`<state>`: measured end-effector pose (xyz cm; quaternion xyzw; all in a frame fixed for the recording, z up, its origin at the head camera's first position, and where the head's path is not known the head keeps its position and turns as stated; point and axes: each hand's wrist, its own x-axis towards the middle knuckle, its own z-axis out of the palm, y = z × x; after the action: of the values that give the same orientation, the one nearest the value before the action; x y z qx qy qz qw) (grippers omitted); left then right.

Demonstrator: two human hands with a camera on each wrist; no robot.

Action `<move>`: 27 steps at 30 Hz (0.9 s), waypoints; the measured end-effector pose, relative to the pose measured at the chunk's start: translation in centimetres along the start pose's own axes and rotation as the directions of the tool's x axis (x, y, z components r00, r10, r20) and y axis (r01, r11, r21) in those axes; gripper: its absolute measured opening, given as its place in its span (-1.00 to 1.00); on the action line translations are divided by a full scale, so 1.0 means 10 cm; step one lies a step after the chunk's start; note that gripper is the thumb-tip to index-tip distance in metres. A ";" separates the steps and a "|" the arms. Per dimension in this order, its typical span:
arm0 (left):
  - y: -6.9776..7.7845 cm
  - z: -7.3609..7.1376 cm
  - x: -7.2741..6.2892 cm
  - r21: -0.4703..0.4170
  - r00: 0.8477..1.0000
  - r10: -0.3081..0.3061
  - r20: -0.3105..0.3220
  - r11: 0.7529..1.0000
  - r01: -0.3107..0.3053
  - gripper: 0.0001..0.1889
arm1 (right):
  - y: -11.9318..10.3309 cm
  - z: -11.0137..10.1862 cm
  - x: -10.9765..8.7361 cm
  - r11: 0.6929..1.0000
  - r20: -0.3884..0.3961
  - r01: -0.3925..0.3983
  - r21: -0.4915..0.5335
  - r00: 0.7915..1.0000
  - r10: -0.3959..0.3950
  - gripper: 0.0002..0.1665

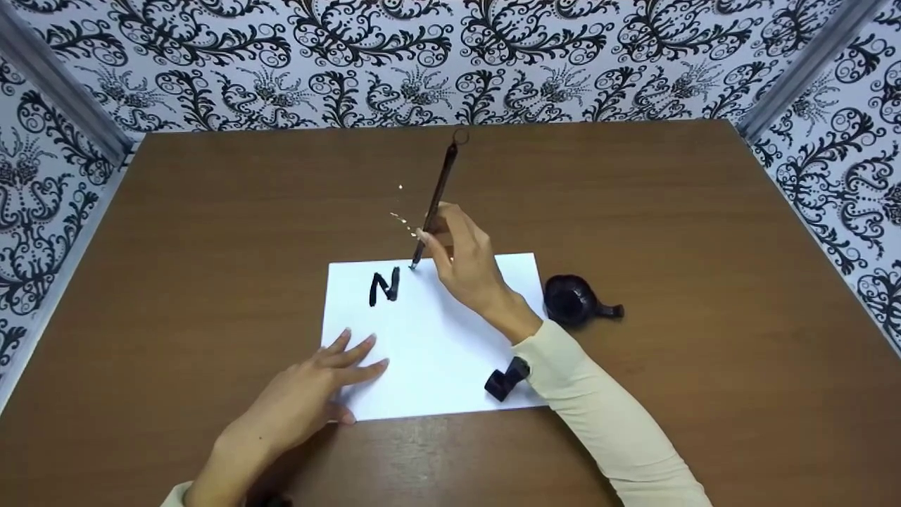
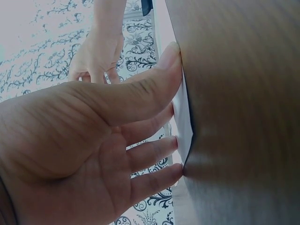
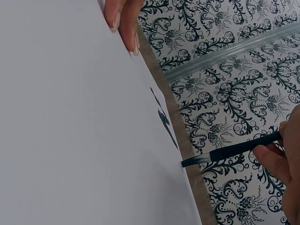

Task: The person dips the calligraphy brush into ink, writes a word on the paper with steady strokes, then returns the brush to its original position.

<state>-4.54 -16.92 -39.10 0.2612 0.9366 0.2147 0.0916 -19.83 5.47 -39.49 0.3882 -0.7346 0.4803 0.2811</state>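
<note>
black "n" (image 1: 384, 287) on paper (image 1: 436, 345); right hand (image 1: 470, 266) pinches brush (image 1: 440, 184)

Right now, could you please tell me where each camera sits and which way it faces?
Head: on the head, facing forward-down at the paper; left hand and right hand show.
Left wrist: on that wrist, facing the paper's edge; both hands show.
Right wrist: on that wrist, facing paper and brush; both hands partly show.
Head and right wrist share the brush.

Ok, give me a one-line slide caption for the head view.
Right hand holds a brush to white paper beside a black N, left hand resting at the paper's lower-left corner.
</note>
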 end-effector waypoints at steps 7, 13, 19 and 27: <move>0.00 -0.01 0.01 -0.003 1.000 0.000 0.002 1.000 0.000 -0.31 | -0.01 -0.02 -0.01 1.000 0.021 -0.012 -0.022 1.000 0.012 -0.70; 0.00 -0.01 0.00 -0.009 1.000 -0.001 0.005 1.000 0.001 -0.31 | -0.02 -0.02 -0.01 0.999 0.038 -0.023 -0.029 0.999 0.024 -0.72; 0.00 0.00 0.00 -0.008 1.000 0.003 -0.006 1.000 -0.003 -0.31 | -0.02 -0.02 0.00 1.000 0.059 -0.021 -0.020 0.998 0.022 -0.72; 0.00 0.00 0.00 -0.011 1.000 0.000 -0.007 1.000 0.000 -0.30 | -0.01 -0.03 0.01 1.000 0.070 -0.015 0.000 0.997 0.015 -0.72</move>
<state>-4.57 -16.92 -39.09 0.2599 0.9358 0.2209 0.0897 -19.79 5.69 -39.29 0.3994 -0.7467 0.4687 0.2515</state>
